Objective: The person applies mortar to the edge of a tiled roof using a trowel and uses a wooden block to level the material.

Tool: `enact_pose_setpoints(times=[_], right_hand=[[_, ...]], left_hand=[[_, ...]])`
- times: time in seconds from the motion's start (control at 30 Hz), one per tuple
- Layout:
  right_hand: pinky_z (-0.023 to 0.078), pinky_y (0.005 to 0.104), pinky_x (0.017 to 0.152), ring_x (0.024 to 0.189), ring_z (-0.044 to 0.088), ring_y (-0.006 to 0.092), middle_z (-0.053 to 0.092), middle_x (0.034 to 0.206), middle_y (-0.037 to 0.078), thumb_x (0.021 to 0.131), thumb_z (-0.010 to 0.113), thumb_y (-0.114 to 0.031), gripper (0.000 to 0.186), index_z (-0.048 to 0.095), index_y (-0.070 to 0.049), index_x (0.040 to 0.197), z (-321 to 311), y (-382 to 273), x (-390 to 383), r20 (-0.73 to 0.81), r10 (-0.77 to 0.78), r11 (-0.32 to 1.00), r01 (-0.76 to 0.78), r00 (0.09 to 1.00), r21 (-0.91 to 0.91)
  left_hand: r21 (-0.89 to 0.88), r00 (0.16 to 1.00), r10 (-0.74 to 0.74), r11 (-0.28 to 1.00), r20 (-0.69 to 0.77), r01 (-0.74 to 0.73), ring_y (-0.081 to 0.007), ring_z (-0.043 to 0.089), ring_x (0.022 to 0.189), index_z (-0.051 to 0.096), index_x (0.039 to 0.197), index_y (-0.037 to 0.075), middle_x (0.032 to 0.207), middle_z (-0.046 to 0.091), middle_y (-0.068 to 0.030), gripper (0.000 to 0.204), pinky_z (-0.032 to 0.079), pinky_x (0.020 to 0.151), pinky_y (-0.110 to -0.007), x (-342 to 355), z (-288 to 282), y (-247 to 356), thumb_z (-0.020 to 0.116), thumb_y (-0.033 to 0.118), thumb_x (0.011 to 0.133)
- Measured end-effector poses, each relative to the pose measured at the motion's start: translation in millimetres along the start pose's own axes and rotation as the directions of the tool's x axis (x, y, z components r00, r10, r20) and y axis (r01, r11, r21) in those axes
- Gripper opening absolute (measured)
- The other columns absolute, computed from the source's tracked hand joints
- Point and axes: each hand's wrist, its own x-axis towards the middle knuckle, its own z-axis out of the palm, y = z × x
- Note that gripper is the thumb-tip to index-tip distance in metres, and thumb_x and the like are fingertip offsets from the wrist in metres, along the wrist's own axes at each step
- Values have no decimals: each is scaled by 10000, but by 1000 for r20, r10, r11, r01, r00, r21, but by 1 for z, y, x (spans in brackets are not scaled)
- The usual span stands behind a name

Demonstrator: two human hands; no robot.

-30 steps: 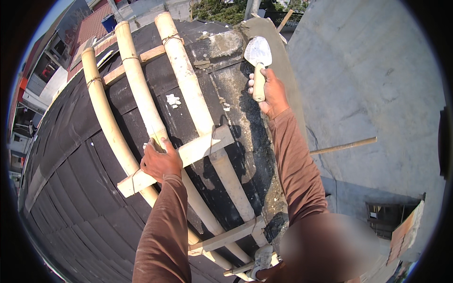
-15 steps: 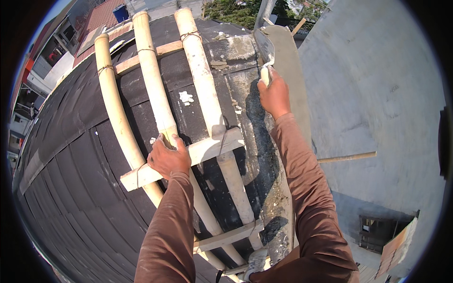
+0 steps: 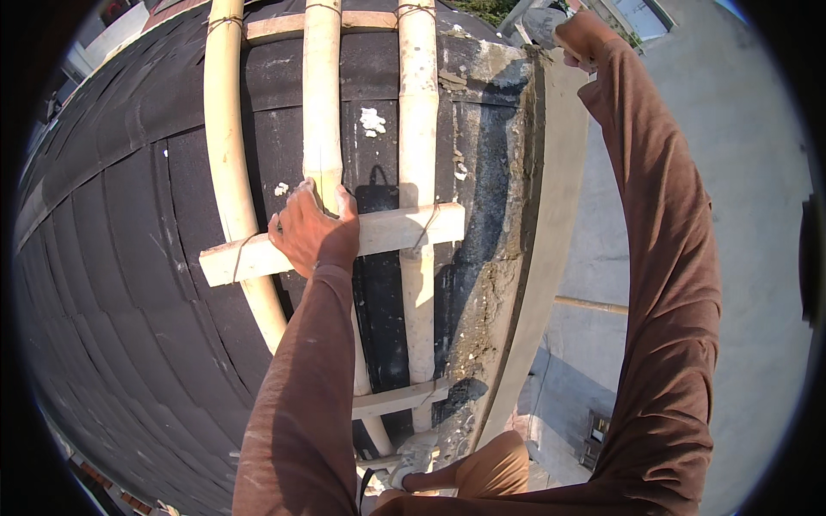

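Observation:
My left hand (image 3: 314,228) is closed around the middle bamboo pole (image 3: 323,103), right where a wooden crosspiece (image 3: 387,230) is tied over it. At the upper right, my right hand (image 3: 588,41) grips a trowel, its handle mostly hidden by the fingers. The grey trowel blade (image 3: 542,24) is held over the far end of a smooth grey mortared wall edge (image 3: 559,181). Between that edge and the poles runs a rough strip (image 3: 490,284) of old mortar and dark coating.
Dark roof tiles (image 3: 112,232) spread to the left beneath the bamboo ladder. A lower crosspiece (image 3: 400,400) and my foot (image 3: 415,460) are near the bottom. Past the wall edge the side drops to a grey wall (image 3: 757,172), with a thin pole (image 3: 594,304) below my arm.
My right hand has moved farther out and right with the trowel, its arm now bent outward. The view has shifted and turned. My left hand keeps its hold on the bamboo.

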Motion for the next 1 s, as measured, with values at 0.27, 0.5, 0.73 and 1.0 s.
enact_pose_setpoints(times=[0.27, 0.5, 0.73, 1.0], right_hand=[[563, 405, 616, 756, 714, 347, 712, 799, 186, 599, 787, -54, 300, 750, -45, 897, 26, 35, 28, 40, -634, 562, 495, 773, -662], [567, 398, 615, 748, 712, 345, 715, 806, 173, 640, 779, -69, 282, 748, -47, 919, 23, -10, 36, -127, -354, 893, 295, 926, -339], [571, 391, 615, 740, 709, 343, 718, 814, 161, 680, 771, -84, 265, 745, -49, 941, 52, -34, 25, -190, -197, 980, 187, 962, -67], [575, 383, 614, 731, 706, 340, 721, 822, 147, 726, 762, -102, 247, 742, -51, 966, 32, 20, 53, -80, -433, 837, 368, 898, -405]], left_hand=[[-36, 1000, 24, 999, 18, -23, -209, 621, 1204, 654, 1264, 133, 1233, 699, -42, 452, 294, 1170, -437, -4, 1, 6, 665, 428, 922], [-11, 999, 38, 999, -12, -38, -202, 625, 1194, 658, 1244, 137, 1231, 701, -36, 429, 303, 1162, -430, -3, -1, 5, 665, 424, 925], [-7, 999, 40, 999, -1, -40, -202, 627, 1185, 662, 1235, 137, 1222, 705, -39, 427, 311, 1155, -429, -4, 3, 4, 662, 428, 924], [8, 998, 51, 999, -48, -51, -210, 634, 1167, 662, 1230, 136, 1222, 703, -40, 431, 322, 1149, -444, -2, 2, 2, 660, 434, 920]])
